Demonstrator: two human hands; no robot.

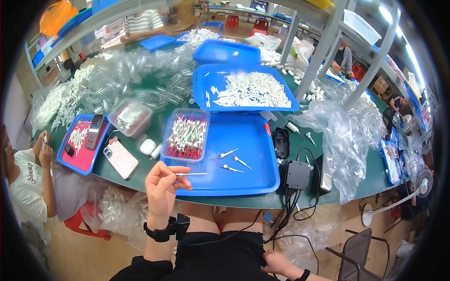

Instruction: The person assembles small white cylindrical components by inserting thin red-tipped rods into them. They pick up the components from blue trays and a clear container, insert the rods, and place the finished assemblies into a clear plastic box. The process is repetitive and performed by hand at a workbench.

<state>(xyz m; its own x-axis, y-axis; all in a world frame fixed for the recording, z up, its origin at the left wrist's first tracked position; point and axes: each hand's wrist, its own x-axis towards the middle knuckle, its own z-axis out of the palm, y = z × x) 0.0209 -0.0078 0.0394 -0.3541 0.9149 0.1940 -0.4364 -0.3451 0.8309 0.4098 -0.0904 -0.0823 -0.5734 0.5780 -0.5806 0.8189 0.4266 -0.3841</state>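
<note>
My left hand is closed, pinching a thin white stick between thumb and fingers. It hovers over the near left edge of a blue tray. Several small white pieces with thin tips and reddish ends lie loose in that tray. A clear plastic box packed with similar white and red pieces stands at the tray's left side. Down by the side of my black shorts, my right hand has its fingers curled against the cloth; what they grip, if anything, is hidden.
Behind lies a blue tray heaped with white pieces. A black box with cables sits right of the near tray, beside plastic bags. Left are a pink phone and a second clear box. A co-worker sits left.
</note>
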